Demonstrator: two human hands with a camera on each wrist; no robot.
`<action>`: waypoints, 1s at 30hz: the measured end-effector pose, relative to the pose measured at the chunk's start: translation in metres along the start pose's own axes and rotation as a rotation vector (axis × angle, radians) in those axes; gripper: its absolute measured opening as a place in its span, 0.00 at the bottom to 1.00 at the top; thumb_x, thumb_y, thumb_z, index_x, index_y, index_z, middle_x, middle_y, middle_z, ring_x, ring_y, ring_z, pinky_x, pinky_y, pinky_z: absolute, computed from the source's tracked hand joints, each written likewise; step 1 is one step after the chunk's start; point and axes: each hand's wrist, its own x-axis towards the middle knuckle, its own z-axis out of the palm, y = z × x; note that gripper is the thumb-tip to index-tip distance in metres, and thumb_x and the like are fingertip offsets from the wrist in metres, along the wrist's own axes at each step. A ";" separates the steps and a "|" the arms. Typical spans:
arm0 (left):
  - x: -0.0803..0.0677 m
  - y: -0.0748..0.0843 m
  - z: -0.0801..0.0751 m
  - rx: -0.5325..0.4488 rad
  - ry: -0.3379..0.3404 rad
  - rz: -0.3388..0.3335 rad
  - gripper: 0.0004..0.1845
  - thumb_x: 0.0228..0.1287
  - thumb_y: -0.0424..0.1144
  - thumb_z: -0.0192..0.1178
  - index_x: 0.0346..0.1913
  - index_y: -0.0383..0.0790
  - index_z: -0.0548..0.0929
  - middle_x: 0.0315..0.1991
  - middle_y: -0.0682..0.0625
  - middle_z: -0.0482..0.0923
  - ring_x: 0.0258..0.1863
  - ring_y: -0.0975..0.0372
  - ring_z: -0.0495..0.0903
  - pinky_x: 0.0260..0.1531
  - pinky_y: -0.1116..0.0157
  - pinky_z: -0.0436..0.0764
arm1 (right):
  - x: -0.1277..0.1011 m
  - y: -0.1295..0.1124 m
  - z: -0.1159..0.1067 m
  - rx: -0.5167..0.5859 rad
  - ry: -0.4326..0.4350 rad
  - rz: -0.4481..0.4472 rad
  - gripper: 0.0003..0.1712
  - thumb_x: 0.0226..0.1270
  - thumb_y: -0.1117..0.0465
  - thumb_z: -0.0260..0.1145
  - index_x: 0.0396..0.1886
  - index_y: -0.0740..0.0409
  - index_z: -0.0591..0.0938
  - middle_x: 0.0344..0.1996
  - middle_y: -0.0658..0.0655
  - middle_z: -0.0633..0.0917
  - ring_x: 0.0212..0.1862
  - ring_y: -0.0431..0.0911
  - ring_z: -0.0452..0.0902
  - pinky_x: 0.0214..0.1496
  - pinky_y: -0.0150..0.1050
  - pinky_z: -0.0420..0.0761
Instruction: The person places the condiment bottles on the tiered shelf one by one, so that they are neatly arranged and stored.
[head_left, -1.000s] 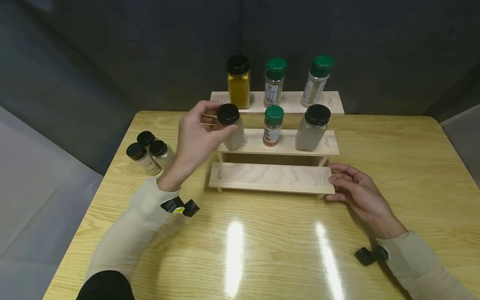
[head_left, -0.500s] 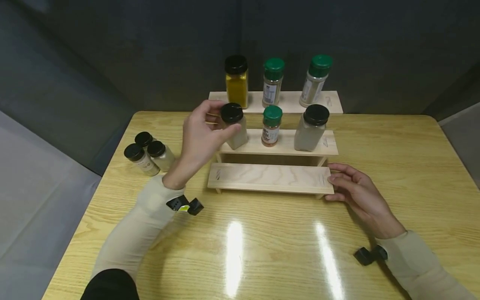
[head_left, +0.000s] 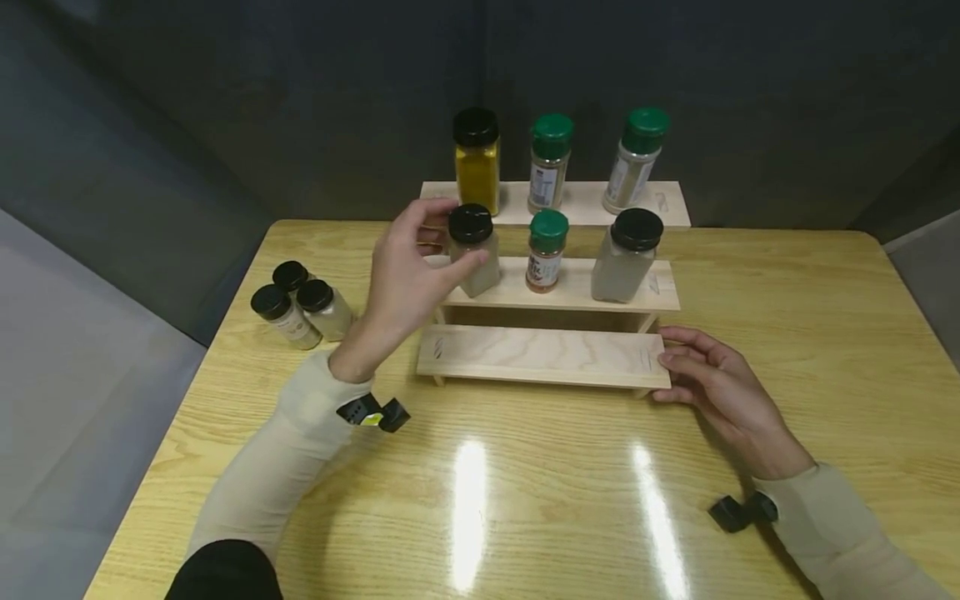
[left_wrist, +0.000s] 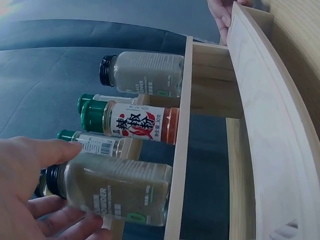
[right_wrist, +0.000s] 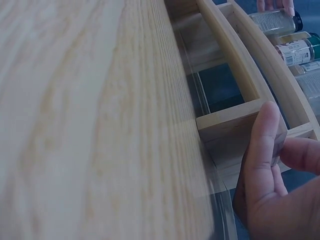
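While the right hand (head_left: 723,396) pinches the rack (head_left: 542,357) at its front right end, thumb and fingers clamped on the wood, the left hand (head_left: 407,279) has its thumb and fingers round both sides of a powder jar (left_wrist: 117,187). Jar's upright at the left of the rack's middle tier, can't tell if the base is fully down. Same tier: chili shaker (head_left: 543,268), then pepper jar (head_left: 622,267). Rack's top tier has a yellow jar (head_left: 477,179) plus two green-capped shakers (head_left: 546,177). Three small jars (head_left: 297,327) huddle on the table (head_left: 555,487) left of the rack.
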 end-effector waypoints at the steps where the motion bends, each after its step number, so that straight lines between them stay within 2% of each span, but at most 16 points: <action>1: -0.001 0.000 -0.001 -0.001 0.005 0.003 0.34 0.60 0.30 0.83 0.67 0.27 0.80 0.56 0.40 0.84 0.51 0.51 0.84 0.55 0.56 0.88 | 0.000 0.000 0.000 -0.001 0.001 0.002 0.17 0.83 0.74 0.62 0.62 0.54 0.83 0.45 0.54 0.82 0.45 0.44 0.83 0.41 0.41 0.94; 8: -0.015 -0.002 -0.018 0.020 0.044 0.003 0.30 0.63 0.31 0.81 0.66 0.28 0.82 0.58 0.39 0.84 0.54 0.48 0.84 0.59 0.52 0.84 | -0.001 0.001 -0.001 0.021 -0.012 0.002 0.17 0.84 0.75 0.61 0.61 0.54 0.84 0.45 0.54 0.83 0.44 0.44 0.84 0.41 0.41 0.94; 15: -0.032 -0.013 -0.042 0.075 0.118 0.027 0.24 0.64 0.29 0.79 0.61 0.28 0.85 0.56 0.38 0.86 0.52 0.48 0.86 0.58 0.50 0.85 | -0.001 0.001 -0.002 0.036 -0.011 0.004 0.17 0.83 0.75 0.60 0.60 0.53 0.84 0.44 0.54 0.83 0.44 0.44 0.84 0.41 0.42 0.95; 19: -0.043 -0.023 -0.061 0.128 0.161 0.016 0.23 0.65 0.28 0.78 0.62 0.29 0.85 0.55 0.38 0.86 0.52 0.47 0.86 0.56 0.55 0.84 | -0.001 0.001 -0.002 0.033 -0.007 0.009 0.17 0.83 0.75 0.60 0.60 0.53 0.83 0.45 0.54 0.83 0.44 0.44 0.84 0.41 0.42 0.95; 23: -0.052 -0.035 -0.083 0.145 0.202 -0.006 0.23 0.67 0.26 0.77 0.63 0.28 0.85 0.56 0.38 0.86 0.53 0.52 0.84 0.57 0.63 0.82 | -0.001 0.001 -0.001 0.040 -0.006 0.006 0.17 0.83 0.76 0.60 0.59 0.53 0.84 0.44 0.54 0.83 0.44 0.44 0.84 0.41 0.42 0.95; 30: -0.063 -0.053 -0.121 0.167 0.299 -0.070 0.20 0.70 0.26 0.73 0.63 0.27 0.85 0.57 0.40 0.86 0.53 0.59 0.83 0.59 0.65 0.82 | -0.001 0.001 0.000 0.048 -0.010 -0.002 0.18 0.83 0.76 0.60 0.59 0.53 0.84 0.44 0.54 0.83 0.44 0.44 0.85 0.41 0.42 0.95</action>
